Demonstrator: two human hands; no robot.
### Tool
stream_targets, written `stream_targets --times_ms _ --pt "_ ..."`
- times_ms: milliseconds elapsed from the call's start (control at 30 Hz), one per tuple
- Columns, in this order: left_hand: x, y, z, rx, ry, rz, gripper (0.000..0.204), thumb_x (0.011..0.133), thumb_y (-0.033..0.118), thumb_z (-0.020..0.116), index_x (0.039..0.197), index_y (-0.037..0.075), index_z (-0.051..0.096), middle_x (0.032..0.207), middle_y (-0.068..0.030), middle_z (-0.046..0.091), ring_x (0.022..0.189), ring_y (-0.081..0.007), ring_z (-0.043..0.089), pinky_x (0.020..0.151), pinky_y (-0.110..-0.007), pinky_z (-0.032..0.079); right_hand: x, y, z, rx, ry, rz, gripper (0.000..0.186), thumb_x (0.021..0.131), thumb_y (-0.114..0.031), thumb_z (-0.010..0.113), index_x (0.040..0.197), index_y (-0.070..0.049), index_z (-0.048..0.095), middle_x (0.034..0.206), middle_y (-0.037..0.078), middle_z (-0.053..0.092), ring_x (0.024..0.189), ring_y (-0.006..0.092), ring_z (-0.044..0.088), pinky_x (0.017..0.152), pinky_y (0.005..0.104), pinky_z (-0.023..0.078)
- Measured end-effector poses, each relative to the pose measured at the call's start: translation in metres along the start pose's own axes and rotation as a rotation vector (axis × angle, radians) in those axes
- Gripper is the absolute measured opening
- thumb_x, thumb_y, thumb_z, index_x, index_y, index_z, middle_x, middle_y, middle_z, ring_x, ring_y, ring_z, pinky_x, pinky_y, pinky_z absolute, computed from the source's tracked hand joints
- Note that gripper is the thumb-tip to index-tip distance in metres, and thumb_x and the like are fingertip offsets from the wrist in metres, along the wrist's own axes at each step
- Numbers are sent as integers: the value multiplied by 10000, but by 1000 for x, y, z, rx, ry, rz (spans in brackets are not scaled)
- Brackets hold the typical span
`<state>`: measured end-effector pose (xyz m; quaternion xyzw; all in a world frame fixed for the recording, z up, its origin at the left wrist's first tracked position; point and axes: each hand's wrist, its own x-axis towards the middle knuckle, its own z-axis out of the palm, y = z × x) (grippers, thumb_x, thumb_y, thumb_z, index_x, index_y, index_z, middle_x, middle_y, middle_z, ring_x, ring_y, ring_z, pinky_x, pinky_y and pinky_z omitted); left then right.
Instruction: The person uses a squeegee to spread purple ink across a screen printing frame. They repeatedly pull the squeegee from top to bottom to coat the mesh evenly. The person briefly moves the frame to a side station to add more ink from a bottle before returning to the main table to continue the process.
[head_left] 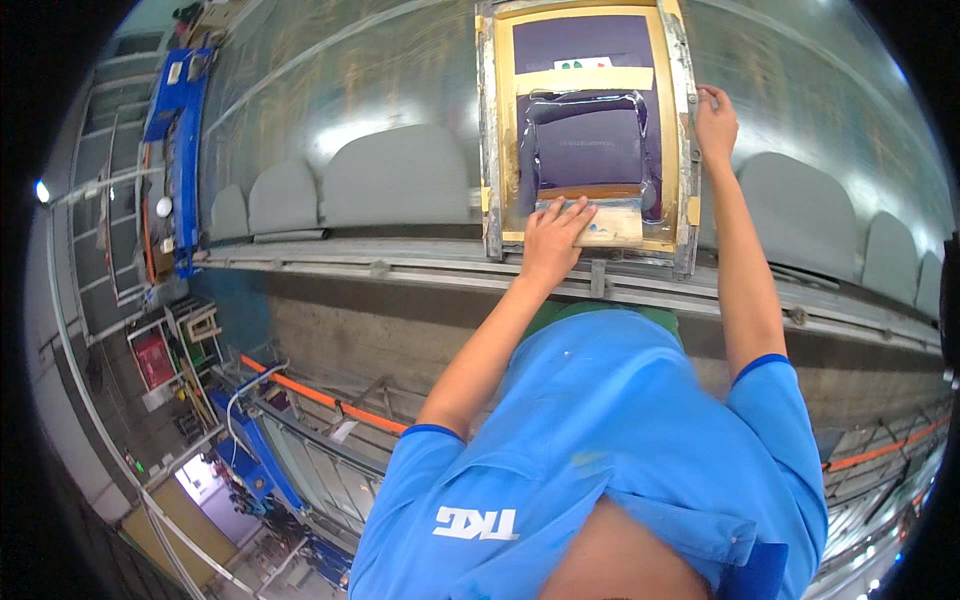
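A screen printing frame (686,150) with taped yellow borders and a dark purple mesh lies in front of me on the long table. My left hand (556,240) rests over the left end of a squeegee (615,226), its fingers laid across the pale wooden handle. The squeegee sits at the near end of the mesh. Above it, wet, shiny ink (640,108) outlines a rectangle. At the frame's right outer edge is my right hand (716,128), with curled fingertips against the rim. Its thumb side is partly hidden.
Grey rounded fabric pieces (395,178) lie along the table on both sides, with more at the right (800,205). A metal rail (430,270) runs along the table's near edge. Blue machinery (180,150) stands at the left end; behind me is an orange bar (320,395).
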<state>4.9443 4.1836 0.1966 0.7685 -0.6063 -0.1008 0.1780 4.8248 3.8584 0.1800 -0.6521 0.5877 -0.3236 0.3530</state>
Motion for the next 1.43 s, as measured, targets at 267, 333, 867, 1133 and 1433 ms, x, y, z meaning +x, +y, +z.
stream_targets --times_ms 267,333,867,1133,1433 --pt "-47 -173 -105 91 -49 -49 602 697 -8 677 1272 158 612 1314 -26 590 1226 -263 538 981 -437 409 -109 -90 170 167 1 -62 238 993 -299 549 1100 -135 685 730 112 613 712 257 592 706 394 463" --pt "-63 -209 -124 92 -46 -83 535 706 -7 685 1218 136 623 1252 -41 600 1203 -258 548 978 -433 415 -135 -109 204 168 -37 -32 237 996 -292 545 1110 -134 680 736 113 614 715 257 594 707 393 462" --pt "-116 -318 -126 217 -24 42 570 773 13 605 1312 197 620 1320 0 626 1214 -211 569 925 -409 434 -166 -130 291 42 21 -36 226 995 -262 527 1097 -110 659 761 197 651 707 356 633 699 461 473" --pt "62 -370 -147 47 14 -92 363 790 4 598 1052 194 762 981 -51 744 936 -265 690 777 -437 478 -168 -135 284 67 -51 11 216 993 -242 540 1093 -90 656 760 163 647 701 289 608 721 422 468" --pt "-36 -340 -107 223 32 -88 482 795 2 614 1222 208 701 1299 24 664 1185 -163 612 1013 -440 431 -166 -130 286 85 -34 -37 246 1001 -264 556 1100 -64 660 813 133 659 716 235 579 728 378 464"
